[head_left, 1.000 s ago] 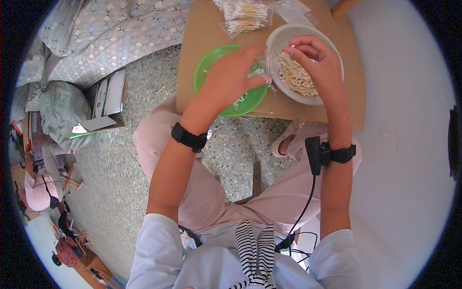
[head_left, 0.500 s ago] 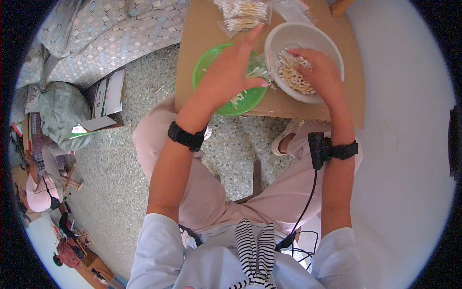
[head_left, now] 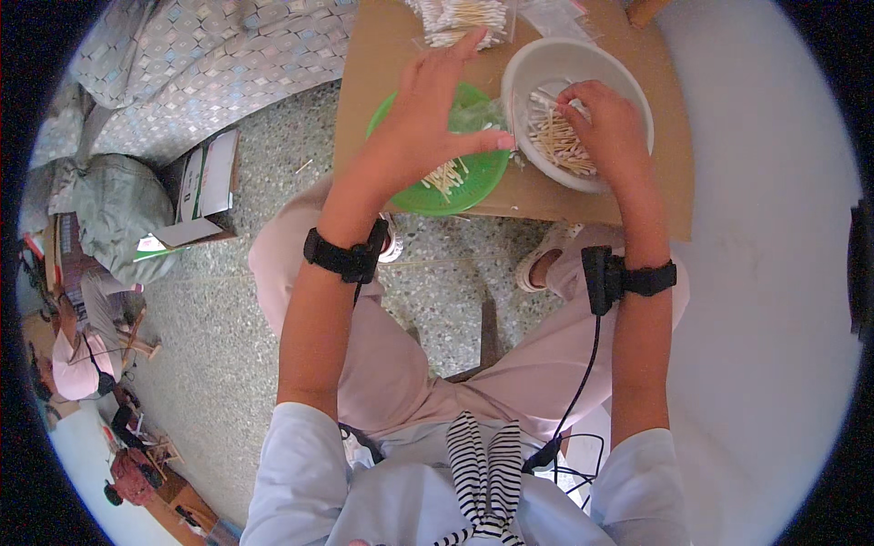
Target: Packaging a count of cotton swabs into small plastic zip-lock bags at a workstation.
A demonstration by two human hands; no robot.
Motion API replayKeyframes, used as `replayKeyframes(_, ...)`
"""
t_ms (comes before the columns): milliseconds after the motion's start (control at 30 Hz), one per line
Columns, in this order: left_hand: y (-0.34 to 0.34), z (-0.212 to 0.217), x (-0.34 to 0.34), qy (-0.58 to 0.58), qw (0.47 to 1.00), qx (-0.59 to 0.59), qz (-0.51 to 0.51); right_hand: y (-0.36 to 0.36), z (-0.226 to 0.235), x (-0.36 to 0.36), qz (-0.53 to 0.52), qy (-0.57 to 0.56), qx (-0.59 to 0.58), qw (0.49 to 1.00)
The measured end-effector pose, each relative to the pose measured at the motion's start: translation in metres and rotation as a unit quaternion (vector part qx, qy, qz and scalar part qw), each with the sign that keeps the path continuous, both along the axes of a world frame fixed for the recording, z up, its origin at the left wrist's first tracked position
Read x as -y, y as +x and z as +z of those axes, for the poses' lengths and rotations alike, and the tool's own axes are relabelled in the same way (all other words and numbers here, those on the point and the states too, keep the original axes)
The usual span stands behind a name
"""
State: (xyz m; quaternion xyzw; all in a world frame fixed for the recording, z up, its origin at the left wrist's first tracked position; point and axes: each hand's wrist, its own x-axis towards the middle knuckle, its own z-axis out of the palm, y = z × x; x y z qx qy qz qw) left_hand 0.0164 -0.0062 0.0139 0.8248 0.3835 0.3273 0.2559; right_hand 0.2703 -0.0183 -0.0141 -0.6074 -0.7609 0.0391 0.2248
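Observation:
My left hand (head_left: 414,127) hovers over a green plastic basket (head_left: 473,193), its thumb and fingers spread wide with nothing gripped. Wooden-stick cotton swabs (head_left: 444,179) and a clear plastic bag (head_left: 478,116) lie in the basket, partly hidden by that hand. To the right stands a white bowl (head_left: 628,77) holding a heap of loose cotton swabs (head_left: 557,141). Inside it my right hand (head_left: 608,127) is closed in a pinch above the heap. White swab tips show at its fingertips; how many it holds is hidden.
At the far edge of the brown board (head_left: 364,55) lies a pile of bagged cotton swabs (head_left: 460,20), with empty clear bags (head_left: 555,16) beside it. A white wall (head_left: 756,227) rises at the right. An open carton (head_left: 205,187) sits on the speckled floor at the left.
My right hand has drawn its fingers together into a pinch and risen slightly from the heap. My left hand stays spread and has tilted, uncovering more swabs in the basket.

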Motion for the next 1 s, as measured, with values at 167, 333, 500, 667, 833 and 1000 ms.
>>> replayKeyframes(167,0.003,-0.002,-0.001,0.087,0.996,-0.016,0.012,-0.006,0.016,-0.001,-0.015,0.007,-0.084,0.996)
replayKeyframes(333,0.012,-0.006,-0.002,0.095,0.995,0.019,0.005,-0.014,0.026,0.005,-0.036,-0.066,-0.081,0.994)
replayKeyframes(500,0.016,-0.008,-0.002,0.086,0.995,0.040,0.034,-0.023,0.023,0.001,-0.021,-0.062,-0.203,0.977)
replayKeyframes(667,0.020,-0.005,0.001,0.072,0.994,0.068,0.038,-0.040,0.029,-0.001,0.118,-0.029,-0.415,0.902)
replayKeyframes(833,0.016,-0.001,0.002,0.102,0.990,0.074,0.062,-0.044,0.031,0.000,0.119,-0.039,-0.411,0.903)
replayKeyframes(1000,0.022,0.000,0.003,0.113,0.984,0.114,0.081,-0.046,0.033,0.004,0.088,-0.015,-0.427,0.900)
